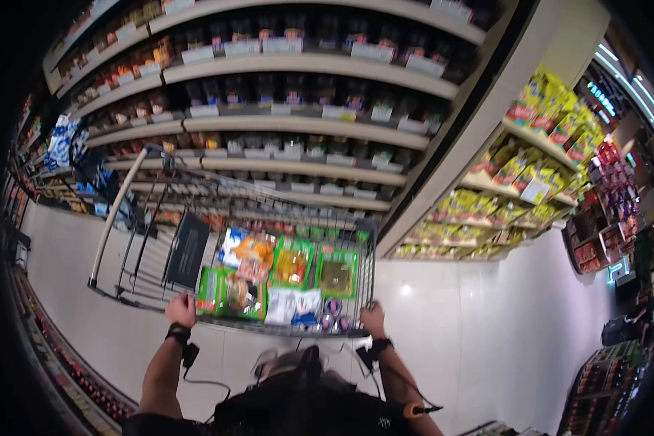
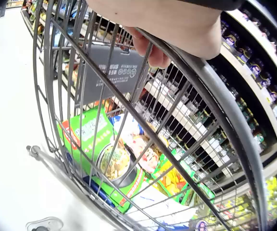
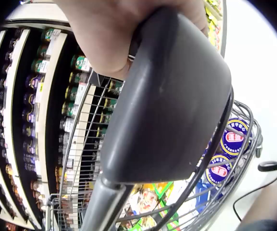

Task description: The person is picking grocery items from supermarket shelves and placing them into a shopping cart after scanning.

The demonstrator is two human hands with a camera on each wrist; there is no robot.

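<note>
A wire cart (image 1: 269, 247) is held at its near end by both hands: the left hand (image 1: 181, 310) is curled over the handle (image 2: 225, 96) at the left corner, its fingers (image 2: 150, 50) wrapped round the bar, and the right hand (image 1: 373, 320) is closed round the dark end grip (image 3: 172, 96) at the right corner. The cart stands on the floor in the middle of the aisle, just ahead of the person, with the shelves close beyond its far end. As far as can be judged, a good part of the shopping is done: the basket is already well stocked with green boxes (image 1: 229, 291), colourful bags (image 1: 247, 251) and round blue-lidded tins (image 3: 232, 139), yet room is left above them, so more could be taken in. Nothing is being lifted from or reached for on the shelves (image 1: 298, 116) at this moment; the cart is merely held. The floor (image 1: 450, 312) is pale, glossy tile, in which ceiling lights are mirrored. A long rack of dark jars and bottles with white price tags is set along the aisle, and a second rack of yellow packets (image 1: 552, 109) is seen beyond the corner to the right. Further goods, red among them, are stacked at the far right, though too small to be told apart. A cable is seen running from each wrist.
</note>
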